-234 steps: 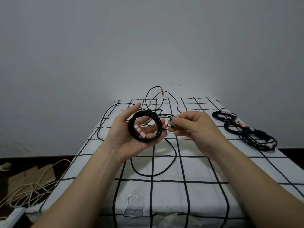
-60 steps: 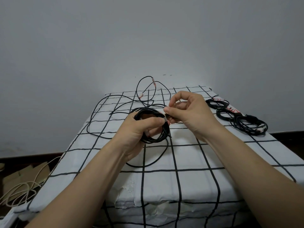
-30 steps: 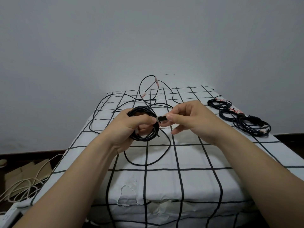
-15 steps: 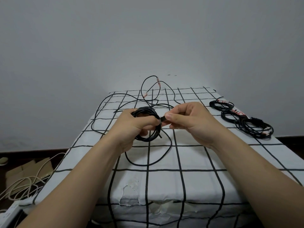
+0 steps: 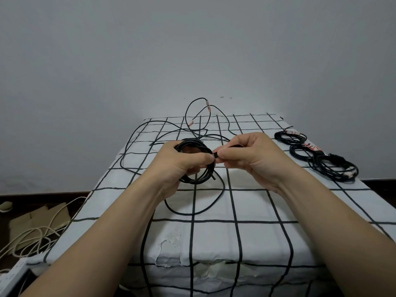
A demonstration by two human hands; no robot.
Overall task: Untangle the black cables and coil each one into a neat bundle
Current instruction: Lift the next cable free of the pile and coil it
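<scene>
My left hand (image 5: pixel 182 162) grips a round coil of black cable (image 5: pixel 203 176) above the middle of the table, thumb pressed over its right side. My right hand (image 5: pixel 246 155) pinches that cable's black plug end (image 5: pixel 216 155) right against the coil. A slack loop of the same cable (image 5: pixel 192 213) hangs down onto the cloth below. Behind my hands lies a loose tangle of black cables (image 5: pixel 162 133) with red-and-white tags, one loop rising up against the wall (image 5: pixel 192 103).
Three coiled black bundles (image 5: pixel 317 159) lie along the right edge of the table, which is covered by a white cloth with a black grid (image 5: pixel 257 211). On the floor at left are pale cables (image 5: pixel 32 234), flat cardboard and a white power strip (image 5: pixel 12 273).
Over the last seconds my hands closed together at the coil; the right hand brought the plug end up to the coil's right side. The left thumb now clamps over the coil.
</scene>
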